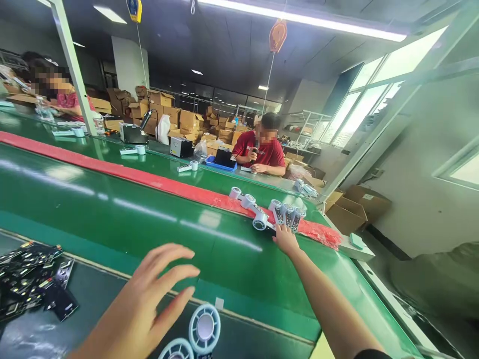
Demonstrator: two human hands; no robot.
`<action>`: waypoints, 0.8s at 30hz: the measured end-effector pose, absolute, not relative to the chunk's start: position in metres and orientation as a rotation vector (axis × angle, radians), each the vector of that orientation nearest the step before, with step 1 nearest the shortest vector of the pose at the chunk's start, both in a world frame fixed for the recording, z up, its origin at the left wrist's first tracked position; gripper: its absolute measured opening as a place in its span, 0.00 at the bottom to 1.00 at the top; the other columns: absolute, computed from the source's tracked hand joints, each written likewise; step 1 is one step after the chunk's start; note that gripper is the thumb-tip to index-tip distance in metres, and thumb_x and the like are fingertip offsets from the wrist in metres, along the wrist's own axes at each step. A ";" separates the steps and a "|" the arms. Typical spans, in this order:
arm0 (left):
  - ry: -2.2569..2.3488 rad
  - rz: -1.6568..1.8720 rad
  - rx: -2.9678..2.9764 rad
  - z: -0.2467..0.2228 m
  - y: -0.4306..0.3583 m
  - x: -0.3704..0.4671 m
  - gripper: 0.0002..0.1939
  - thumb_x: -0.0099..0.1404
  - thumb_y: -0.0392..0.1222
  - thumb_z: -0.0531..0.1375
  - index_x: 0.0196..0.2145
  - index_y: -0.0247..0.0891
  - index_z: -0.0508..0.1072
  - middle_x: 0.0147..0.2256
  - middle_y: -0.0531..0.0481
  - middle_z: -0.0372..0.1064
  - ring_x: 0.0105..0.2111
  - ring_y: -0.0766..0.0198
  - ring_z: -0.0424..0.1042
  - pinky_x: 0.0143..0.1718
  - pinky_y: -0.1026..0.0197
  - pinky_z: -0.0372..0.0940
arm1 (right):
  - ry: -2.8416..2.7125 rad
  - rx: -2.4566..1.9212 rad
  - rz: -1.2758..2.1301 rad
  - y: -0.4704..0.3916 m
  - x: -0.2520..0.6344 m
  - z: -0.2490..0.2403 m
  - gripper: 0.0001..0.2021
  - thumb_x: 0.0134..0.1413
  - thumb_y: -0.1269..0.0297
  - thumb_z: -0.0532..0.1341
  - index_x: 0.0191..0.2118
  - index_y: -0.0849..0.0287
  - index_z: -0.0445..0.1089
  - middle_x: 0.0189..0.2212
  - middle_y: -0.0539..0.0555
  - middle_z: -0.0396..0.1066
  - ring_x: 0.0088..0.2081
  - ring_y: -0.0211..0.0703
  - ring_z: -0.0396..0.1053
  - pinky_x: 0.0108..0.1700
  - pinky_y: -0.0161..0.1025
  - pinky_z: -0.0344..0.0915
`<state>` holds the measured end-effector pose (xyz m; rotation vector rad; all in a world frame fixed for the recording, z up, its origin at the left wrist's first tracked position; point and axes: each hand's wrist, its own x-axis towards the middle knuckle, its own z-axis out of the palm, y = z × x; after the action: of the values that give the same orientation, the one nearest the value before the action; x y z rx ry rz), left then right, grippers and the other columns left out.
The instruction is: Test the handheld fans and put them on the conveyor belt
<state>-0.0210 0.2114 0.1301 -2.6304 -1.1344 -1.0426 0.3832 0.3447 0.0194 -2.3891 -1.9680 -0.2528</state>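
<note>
My right hand (286, 241) reaches across the belt, its fingers closed at the handle ends of a cluster of light blue handheld fans (288, 211) with circuit boards showing in their handles. Beside its thumb lies another handheld fan (259, 222), its handle pointing at the hand. The fingertips are small and partly hidden among the handles. My left hand (147, 294) hovers over the near bench edge, fingers apart and curved, holding nothing. Below it are two round fan heads (204, 329), partly cut off by the frame.
A red strip (149, 178) runs along the green conveyor belt (123, 214). Dark circuit boards (30, 279) are piled at the near left. Across the belt, a person in a red shirt (262, 149) works beside a blue tray (221, 163). A metal post (368, 137) stands right.
</note>
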 end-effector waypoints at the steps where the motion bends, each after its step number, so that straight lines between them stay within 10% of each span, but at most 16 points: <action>1: -1.093 -0.901 -2.786 0.139 0.235 -0.006 0.10 0.66 0.40 0.52 0.44 0.47 0.68 0.49 0.52 0.65 0.52 0.60 0.62 0.49 0.57 0.64 | -1.973 -2.366 -0.262 0.349 0.388 0.015 0.15 0.60 0.65 0.60 0.51 0.62 0.64 0.48 0.58 0.65 0.46 0.49 0.67 0.45 0.50 0.68; 9: -1.333 -0.186 -3.252 0.123 0.433 0.181 0.19 0.65 0.45 0.56 0.52 0.36 0.64 0.42 0.45 0.69 0.36 0.61 0.71 0.37 0.54 0.70 | -2.048 -2.024 -0.274 0.339 0.428 -0.003 0.14 0.58 0.68 0.60 0.50 0.63 0.63 0.44 0.57 0.66 0.45 0.48 0.67 0.48 0.51 0.66; 17: -1.703 -0.280 -3.134 0.051 0.477 0.279 0.19 0.66 0.49 0.54 0.50 0.37 0.65 0.47 0.43 0.66 0.43 0.58 0.69 0.44 0.49 0.67 | -1.800 -1.873 -0.060 0.322 0.462 0.019 0.16 0.59 0.68 0.56 0.52 0.63 0.60 0.45 0.59 0.65 0.48 0.50 0.66 0.50 0.51 0.65; 24: -1.782 -0.424 -2.972 0.035 0.485 0.280 0.18 0.65 0.48 0.55 0.50 0.36 0.65 0.45 0.44 0.67 0.43 0.57 0.69 0.44 0.49 0.66 | -1.334 -2.051 0.339 0.418 0.420 0.015 0.13 0.63 0.60 0.56 0.48 0.63 0.64 0.38 0.54 0.69 0.33 0.39 0.70 0.33 0.39 0.70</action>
<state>0.2801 0.4850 0.0347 -2.9724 -1.7820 -0.4236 0.4197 0.4180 0.0150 -2.0509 -1.3337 0.3391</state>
